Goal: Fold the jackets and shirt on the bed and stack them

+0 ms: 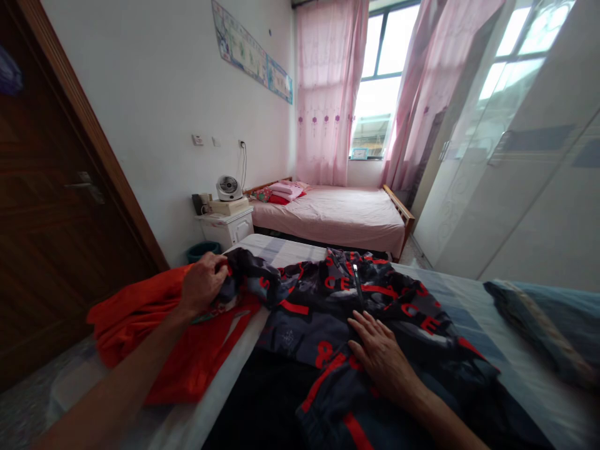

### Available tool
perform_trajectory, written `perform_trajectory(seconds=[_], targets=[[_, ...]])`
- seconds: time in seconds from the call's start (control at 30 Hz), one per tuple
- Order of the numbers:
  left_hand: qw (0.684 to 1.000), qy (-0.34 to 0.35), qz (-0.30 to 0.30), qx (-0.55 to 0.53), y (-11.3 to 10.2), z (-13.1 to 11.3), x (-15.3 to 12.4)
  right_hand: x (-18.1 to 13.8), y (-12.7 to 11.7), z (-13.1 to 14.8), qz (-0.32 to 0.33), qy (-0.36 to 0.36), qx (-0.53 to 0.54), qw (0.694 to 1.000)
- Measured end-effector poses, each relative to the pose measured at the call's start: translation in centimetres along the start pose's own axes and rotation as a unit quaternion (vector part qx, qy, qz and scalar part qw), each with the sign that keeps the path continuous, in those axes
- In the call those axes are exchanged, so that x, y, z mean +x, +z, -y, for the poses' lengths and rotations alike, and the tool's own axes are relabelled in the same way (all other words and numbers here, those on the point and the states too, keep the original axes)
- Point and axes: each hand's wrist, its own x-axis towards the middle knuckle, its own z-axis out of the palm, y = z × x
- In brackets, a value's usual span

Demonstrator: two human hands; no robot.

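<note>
A dark patterned jacket (300,334) with red letters and stripes lies spread on the near bed, its zip at the collar end. My left hand (205,279) is closed around the end of the jacket's left-side sleeve, over a heap of orange clothing (145,312). Flat on the front of the jacket rests my right hand (382,347), its fingers stretched out and slightly apart. Close by the right hand, a dark sleeve with red stripes is folded across the jacket's lower part.
Folded dark jeans (539,325) lie on the right of the near bed's striped sheet (445,275). Beyond stand a pink-covered bed (328,209) and a white nightstand (229,228) with a small fan (229,187). A wooden door (56,206) is at left, a white wardrobe (497,181) at right.
</note>
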Motion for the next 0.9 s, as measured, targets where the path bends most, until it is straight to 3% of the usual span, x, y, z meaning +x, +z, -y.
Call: perform_trajectory(seconds=[0.07,0.17,0.23,0.3,0.4,0.53,0.67,0.73,0.8,0.9], targets=[[0.994,0.071,-0.088,-0.008,-1.5,-2.5,-0.7,0.0,0.1,-0.1,-0.009,-0.002,0.013,1.0],[0.939,0.303,-0.163,-0.012,-2.7,-6.7,-3.7,0.1,-0.3,0.0,-0.024,0.008,0.059,0.998],[0.882,0.45,-0.142,-0.014,-2.1,-8.8,-6.4,0.1,-1.1,0.4,-0.04,0.027,0.111,0.993],[0.849,0.521,-0.077,-0.036,-0.8,-9.9,-8.9,-0.1,-2.3,1.3,-0.059,0.051,0.17,0.982],[0.845,0.528,-0.005,-0.087,0.8,-10.2,-11.4,-1.3,-4.4,3.6,-0.058,0.021,0.222,0.973],[0.844,0.512,0.069,-0.144,0.8,-10.3,-13.5,-3.1,-5.4,6.7,0.008,-0.131,0.19,0.973],[0.803,0.564,0.135,-0.136,0.3,-10.9,-15.5,-1.1,-5.1,8.0,0.026,-0.098,0.159,0.982],[0.787,0.58,0.169,-0.124,0.8,-11.2,-15.8,1.6,-6.1,8.1,-0.016,-0.079,0.186,0.979],[0.792,0.565,0.206,-0.107,2.0,-11.7,-15.1,4.7,-8.2,8.4,-0.109,-0.075,0.237,0.963],[0.854,0.456,0.23,-0.097,4.6,-12.6,-12.3,7.6,-12.8,9.4,-0.225,-0.106,0.308,0.918]])
